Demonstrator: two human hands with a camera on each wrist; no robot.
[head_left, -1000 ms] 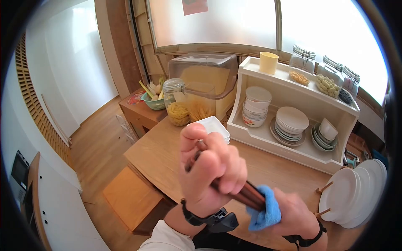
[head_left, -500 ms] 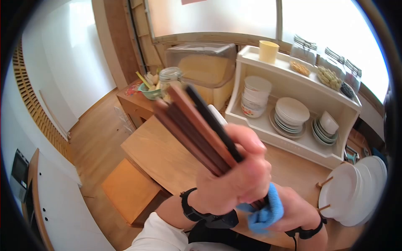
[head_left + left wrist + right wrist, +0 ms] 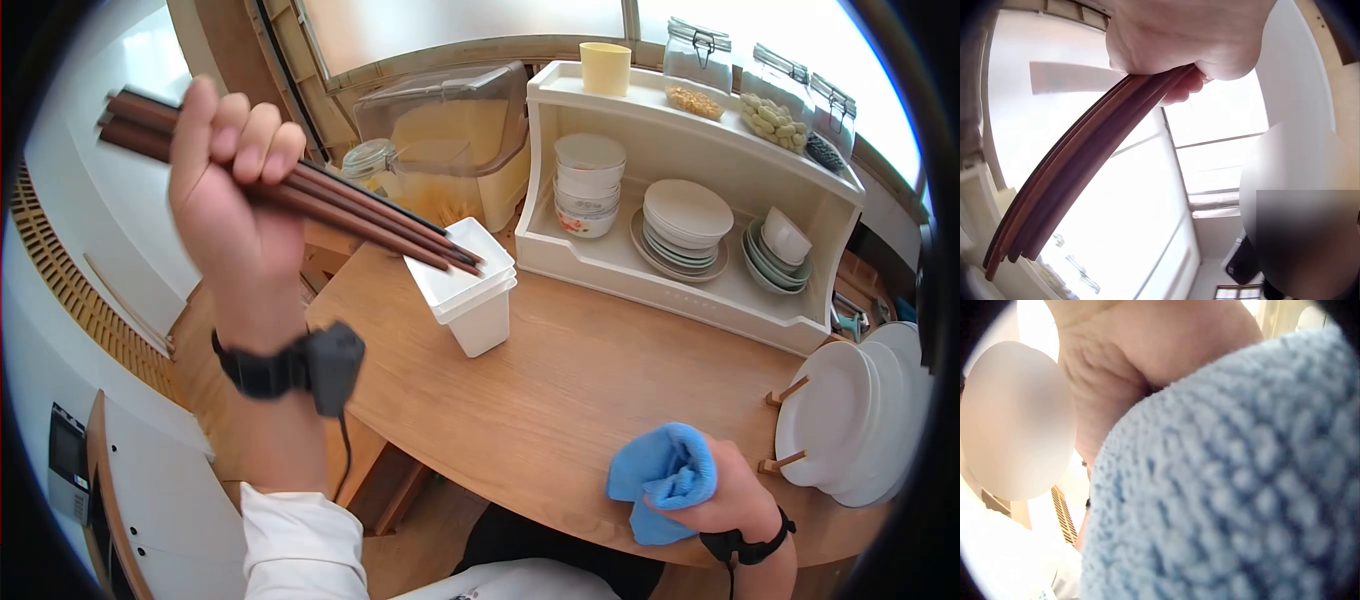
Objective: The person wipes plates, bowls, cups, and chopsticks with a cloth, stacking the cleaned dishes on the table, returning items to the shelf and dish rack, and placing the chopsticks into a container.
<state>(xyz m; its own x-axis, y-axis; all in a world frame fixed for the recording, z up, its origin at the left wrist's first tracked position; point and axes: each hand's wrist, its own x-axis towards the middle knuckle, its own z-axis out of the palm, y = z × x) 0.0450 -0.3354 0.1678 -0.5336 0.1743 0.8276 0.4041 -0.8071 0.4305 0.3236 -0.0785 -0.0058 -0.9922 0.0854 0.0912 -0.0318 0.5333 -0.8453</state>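
The left hand (image 3: pixel 235 190) is raised at the upper left of the head view, fingers curled round a bundle of several brown and black chopsticks (image 3: pixel 340 205). Their far ends slant down to the right, appearing over the mouth of stacked white square containers (image 3: pixel 478 325); whether they touch is unclear. In the left wrist view the chopsticks (image 3: pixel 1079 162) fan slightly below the left hand (image 3: pixel 1185 34). At the lower right, the right hand (image 3: pixel 735 490) grips a blue cloth (image 3: pixel 640 470) close to the tabletop. That cloth (image 3: pixel 1222 481) fills much of the right wrist view.
A cream shelf (image 3: pixel 660 285) with bowls and plates stands at the back, jars and a yellow cup (image 3: pixel 605 70) on top. White plates (image 3: pixel 825 410) stand in a wooden rack at right. Behind the containers are a glass jar and a clear-lidded bin (image 3: pixel 450 120). Wooden table (image 3: pixel 560 370) below.
The left hand has moved up and left with the chopsticks, away from the cloth, and their ends now point down right. The right hand has moved slightly right with the cloth. The white containers are uncovered.
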